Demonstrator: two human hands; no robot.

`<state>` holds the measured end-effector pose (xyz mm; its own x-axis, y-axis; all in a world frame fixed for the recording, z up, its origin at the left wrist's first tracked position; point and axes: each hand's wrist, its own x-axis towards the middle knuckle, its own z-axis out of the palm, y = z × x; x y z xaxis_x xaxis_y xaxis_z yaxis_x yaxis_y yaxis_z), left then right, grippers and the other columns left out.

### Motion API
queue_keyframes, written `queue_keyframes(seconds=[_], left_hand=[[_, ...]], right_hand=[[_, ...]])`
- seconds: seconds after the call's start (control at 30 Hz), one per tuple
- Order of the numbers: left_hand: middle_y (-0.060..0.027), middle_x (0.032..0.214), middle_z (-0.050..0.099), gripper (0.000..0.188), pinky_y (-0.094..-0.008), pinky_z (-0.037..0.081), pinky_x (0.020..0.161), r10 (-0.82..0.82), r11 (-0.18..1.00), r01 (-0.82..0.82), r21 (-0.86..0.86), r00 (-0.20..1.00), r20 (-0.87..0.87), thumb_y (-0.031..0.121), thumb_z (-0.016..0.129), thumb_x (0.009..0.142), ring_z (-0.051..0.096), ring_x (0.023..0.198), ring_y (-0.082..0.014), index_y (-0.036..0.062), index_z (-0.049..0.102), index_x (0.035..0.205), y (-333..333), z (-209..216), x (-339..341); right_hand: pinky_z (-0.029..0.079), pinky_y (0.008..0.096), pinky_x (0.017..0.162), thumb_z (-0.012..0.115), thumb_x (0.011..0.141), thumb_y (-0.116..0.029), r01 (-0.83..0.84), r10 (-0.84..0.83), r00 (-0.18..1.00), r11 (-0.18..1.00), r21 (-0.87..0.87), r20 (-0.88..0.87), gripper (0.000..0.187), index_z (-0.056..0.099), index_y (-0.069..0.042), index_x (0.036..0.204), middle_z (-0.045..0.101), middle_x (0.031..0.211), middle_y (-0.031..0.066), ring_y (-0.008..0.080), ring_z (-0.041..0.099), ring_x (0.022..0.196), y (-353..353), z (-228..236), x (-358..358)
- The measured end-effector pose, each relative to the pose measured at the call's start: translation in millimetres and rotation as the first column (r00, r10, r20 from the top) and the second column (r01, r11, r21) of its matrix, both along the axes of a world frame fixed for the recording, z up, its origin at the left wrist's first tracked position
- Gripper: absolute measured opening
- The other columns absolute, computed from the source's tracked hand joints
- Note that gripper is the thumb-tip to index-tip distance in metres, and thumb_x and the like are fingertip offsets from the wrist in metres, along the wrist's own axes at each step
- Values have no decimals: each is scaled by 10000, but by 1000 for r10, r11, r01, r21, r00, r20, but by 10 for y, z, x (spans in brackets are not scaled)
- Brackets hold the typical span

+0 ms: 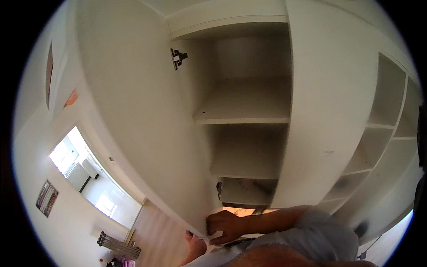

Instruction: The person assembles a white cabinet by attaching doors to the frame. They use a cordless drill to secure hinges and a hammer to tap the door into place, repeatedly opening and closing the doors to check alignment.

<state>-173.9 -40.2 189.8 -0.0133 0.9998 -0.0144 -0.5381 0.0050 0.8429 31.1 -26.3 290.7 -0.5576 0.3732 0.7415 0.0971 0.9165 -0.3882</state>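
A tall white cabinet door (pixel 133 102) stands swung out at the left of an open white cabinet. My right hand (pixel 227 224) reaches in from the right, against the lower part of this door. Its fingers are bent and the thumb sits lower; what they hold, if anything, is hidden. Higher up, a metal hinge (pixel 178 58) joins door and cabinet side, and a second hinge (pixel 219 189) shows just above my hand. Past the door's lower edge is bare skin (pixel 194 248), partly covered; I cannot tell whether it is my left hand or a foot.
Inside the cabinet are several white shelves (pixel 244 120), with an orange surface (pixel 240 211) low down. More open compartments (pixel 387 98) stand at the right. Left of the door are a doorway (pixel 100 178), a wooden floor (pixel 158 231) and a folded metal rack (pixel 118 244).
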Motion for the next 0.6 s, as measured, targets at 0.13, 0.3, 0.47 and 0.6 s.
queue_keyframes(seconds=[0.13, 0.3, 0.47, 0.6], left_hand=[[-90, 1263, 644, 430, -422, 557, 896, 157, 981, -164, -108, 985, -68, 143, 675, 959, 650, 1101, -245, 75, 518, 1353, -123, -333, -197], [-111, 1263, 641, 436, -489, 567, 859, 370, 800, -383, -462, 921, -123, 198, 678, 973, 665, 1035, -290, 83, 501, 1355, 18, -942, -470], [-130, 1097, 671, 439, -454, 561, 834, -142, 923, -18, -384, 912, -384, 195, 763, 906, 681, 967, -273, 68, 555, 1270, -81, -2113, -985], [-140, 1011, 697, 429, -379, 546, 833, -120, 945, 327, 16, 393, -912, 113, 805, 839, 690, 978, -245, 31, 600, 1207, -166, -1224, -636]], right_hand=[[541, 428, 941, 752, 896, -365, 10, -23, 959, 999, 47, 281, 359, 715, -114, 1151, 651, 1261, 121, 314, 647, 1111, 137, 296, 152], [567, 466, 897, 680, 919, -397, 633, -695, 465, 694, 342, 549, 442, 677, -36, 1175, 630, 1291, 165, 336, 658, 1115, 274, 589, 1290], [603, 439, 760, 727, 867, -406, 852, -649, -28, 383, 358, 761, 498, 682, 20, 1121, 664, 1188, 222, 329, 725, 954, 100, 960, 1681], [605, 438, 779, 718, 883, -376, 885, -441, -67, 387, 257, 895, 492, 677, 26, 1163, 670, 1158, 216, 345, 724, 973, 69, 647, 1651]])
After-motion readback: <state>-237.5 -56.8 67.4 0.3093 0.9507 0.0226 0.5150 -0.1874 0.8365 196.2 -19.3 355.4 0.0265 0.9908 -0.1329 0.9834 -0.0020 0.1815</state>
